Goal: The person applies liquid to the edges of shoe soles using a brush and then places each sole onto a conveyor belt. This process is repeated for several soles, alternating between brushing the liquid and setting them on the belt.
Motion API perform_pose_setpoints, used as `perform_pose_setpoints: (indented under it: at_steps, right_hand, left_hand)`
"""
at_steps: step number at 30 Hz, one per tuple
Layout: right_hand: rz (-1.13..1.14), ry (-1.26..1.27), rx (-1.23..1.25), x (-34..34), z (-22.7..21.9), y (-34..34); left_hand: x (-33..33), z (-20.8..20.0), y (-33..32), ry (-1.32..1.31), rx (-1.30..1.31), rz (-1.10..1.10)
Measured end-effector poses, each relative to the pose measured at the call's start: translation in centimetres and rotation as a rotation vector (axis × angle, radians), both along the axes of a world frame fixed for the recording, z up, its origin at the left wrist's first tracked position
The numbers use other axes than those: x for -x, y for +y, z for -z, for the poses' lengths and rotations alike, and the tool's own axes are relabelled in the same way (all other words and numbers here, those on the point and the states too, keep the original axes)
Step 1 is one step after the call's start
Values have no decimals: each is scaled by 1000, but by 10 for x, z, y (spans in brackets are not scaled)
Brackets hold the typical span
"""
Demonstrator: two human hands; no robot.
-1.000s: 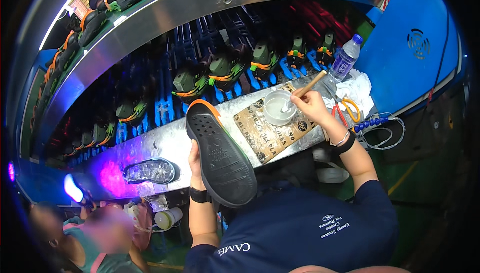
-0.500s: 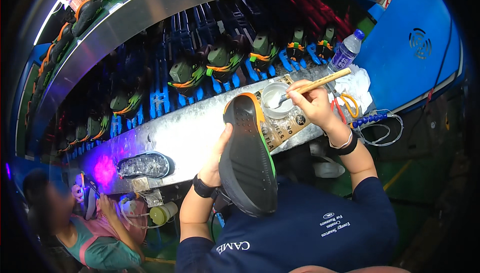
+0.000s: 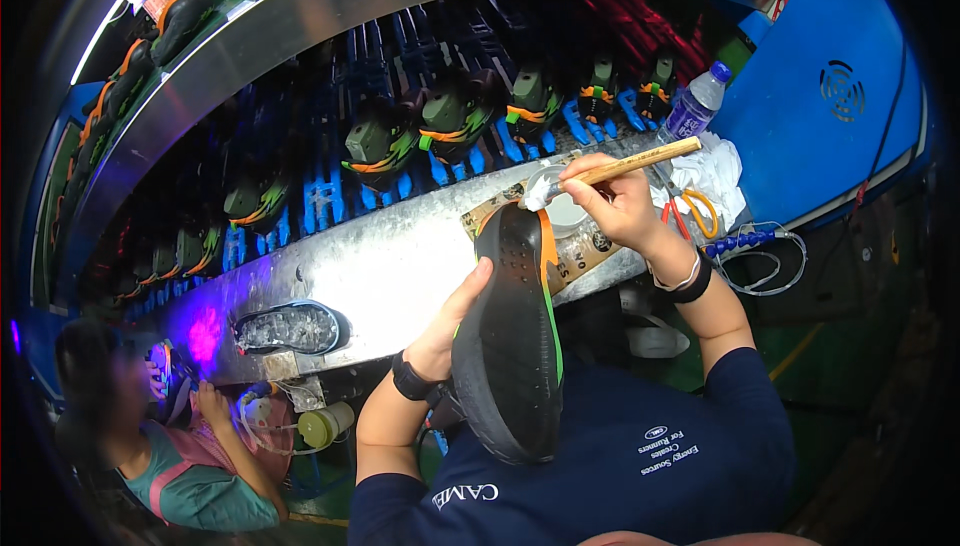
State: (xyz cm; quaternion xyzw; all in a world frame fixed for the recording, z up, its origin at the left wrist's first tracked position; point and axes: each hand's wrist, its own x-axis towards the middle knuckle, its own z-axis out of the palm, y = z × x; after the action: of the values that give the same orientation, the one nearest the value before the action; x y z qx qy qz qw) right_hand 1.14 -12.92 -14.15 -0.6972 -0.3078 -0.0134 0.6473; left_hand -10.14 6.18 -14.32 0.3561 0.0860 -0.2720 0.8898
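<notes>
Steel bench point(image 3: 400, 256) with clear sole point(image 3: 290, 327), glue dish point(image 3: 566, 212), bottle point(image 3: 693, 105), scissors point(image 3: 693, 208).

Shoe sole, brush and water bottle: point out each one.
shoe sole point(image 3: 510, 346), head view, middle of its dark inner face.
brush point(image 3: 640, 159), head view, wooden handle.
water bottle point(image 3: 692, 106), head view, clear body.

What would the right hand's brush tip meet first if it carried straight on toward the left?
Likely the sole's toe edge: the brush in the right hand already points at it, nearly touching. Depth is unclear.
</notes>
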Motion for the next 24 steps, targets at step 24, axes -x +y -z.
perform_pose_setpoints:
  at_steps: [24]
  right_hand:
    - [172, 18, 106, 24, 14, -10]
  left_hand:
    - [-19, 7, 9, -236, -212, -5]
